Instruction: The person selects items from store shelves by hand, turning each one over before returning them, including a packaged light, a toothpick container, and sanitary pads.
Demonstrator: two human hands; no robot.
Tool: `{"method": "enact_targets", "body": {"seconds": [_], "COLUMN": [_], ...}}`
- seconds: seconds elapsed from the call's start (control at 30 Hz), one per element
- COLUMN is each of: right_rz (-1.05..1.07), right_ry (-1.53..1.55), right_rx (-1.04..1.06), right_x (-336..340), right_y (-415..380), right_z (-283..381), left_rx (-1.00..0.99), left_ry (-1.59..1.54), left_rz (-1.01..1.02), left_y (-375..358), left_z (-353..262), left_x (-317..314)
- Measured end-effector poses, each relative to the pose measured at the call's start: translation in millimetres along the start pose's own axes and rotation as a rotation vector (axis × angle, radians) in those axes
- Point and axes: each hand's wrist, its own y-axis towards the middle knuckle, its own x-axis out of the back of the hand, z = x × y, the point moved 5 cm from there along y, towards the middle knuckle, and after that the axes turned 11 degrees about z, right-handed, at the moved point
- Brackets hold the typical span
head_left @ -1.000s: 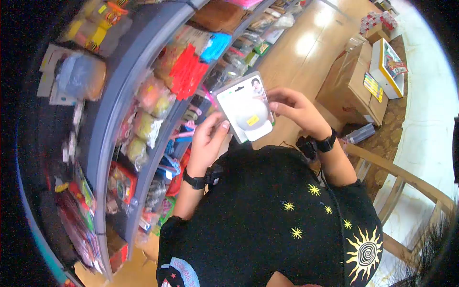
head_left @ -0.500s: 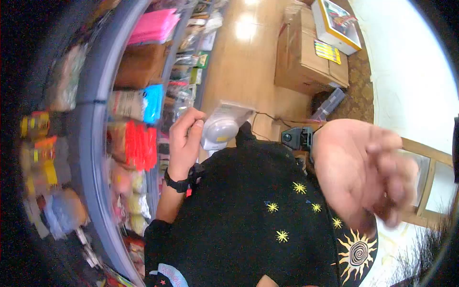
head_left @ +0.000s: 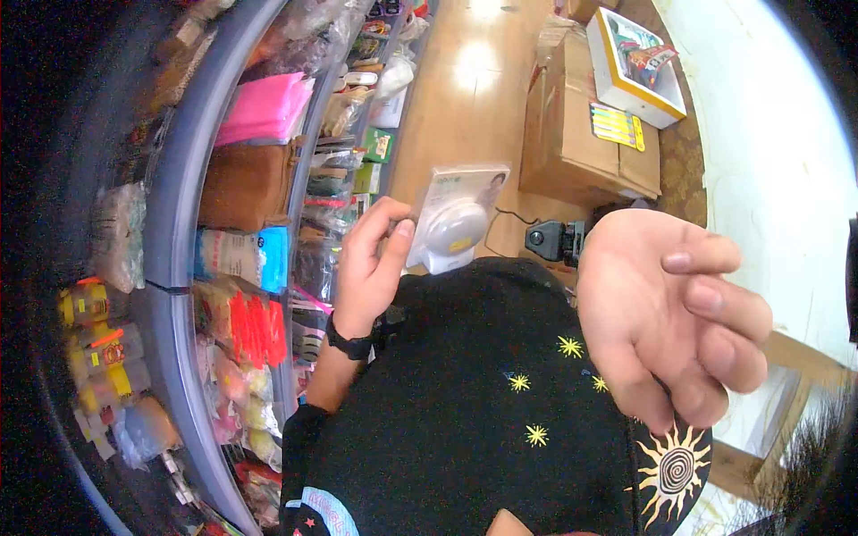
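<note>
Between thumb and fingers, my left hand (head_left: 375,259) pinches the left edge of a blister pack (head_left: 454,223). The pack has a printed card back and a clear bulge around a smooth, pale oval item with a small yellow label. A dark watch (head_left: 349,339) is on my left wrist. My right hand (head_left: 666,317) is raised at the right, palm toward me, its fingers loosely bent and apart with nothing in them. Below both hands is my black top (head_left: 483,384) with yellow stars and a sun print.
Grey shelves (head_left: 179,223) full of packaged goods run along the left, with pink packs (head_left: 264,107) and a red bundle (head_left: 257,329). Ahead on the wooden floor (head_left: 465,98) stand a cardboard box (head_left: 572,116), a white tray with a yellow edge (head_left: 643,94) and a dark device (head_left: 556,241).
My left hand has shifted right with the blister pack, whose front now faces me more fully. My right hand, blurred before, is now still, palm in view.
</note>
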Motion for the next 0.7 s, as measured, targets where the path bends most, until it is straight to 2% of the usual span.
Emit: {"method": "enact_targets", "body": {"seconds": [0.17,0.33,0.37,0.43,0.53,0.57,0.6,0.67,0.7], "right_rz": [0.102,0.512,0.507,0.787,0.859,0.856,0.927,0.85,0.853], "right_ry": [-0.07,0.06,0.074,0.385,0.732,0.755,0.711,0.865,0.872], "right_rx": [-0.007,-0.506,-0.496,-1.022,-1.359,-1.452,-1.419,-1.535,-1.529], "right_x": [-16,-28,-27,-37,-29,-26,-25,-24,-25], "right_y": [-21,-84,-94,-139,-188,-201,-199,-209,-208], "right_z": [-42,-88,-90,-100,-91,-86,-86,-80,-81], "left_rx": [0.045,0.043,0.061,0.123,0.119,0.154,0.154,0.197,0.196], "left_ry": [-0.068,-0.185,-0.268,-0.335,-0.289,-0.355,-0.356,-0.485,-0.482], "left_rz": [-0.064,-0.158,-0.184,-0.177,-0.189,-0.177,-0.187,-0.197,-0.205], "left_y": [14,22,22,19,22,21,21,25,27], "left_z": [0,16,17,30,36,42,44,51,53], "left_x": [-4,-5,-8,-9,-14,-18,-22,-31,-31]}}
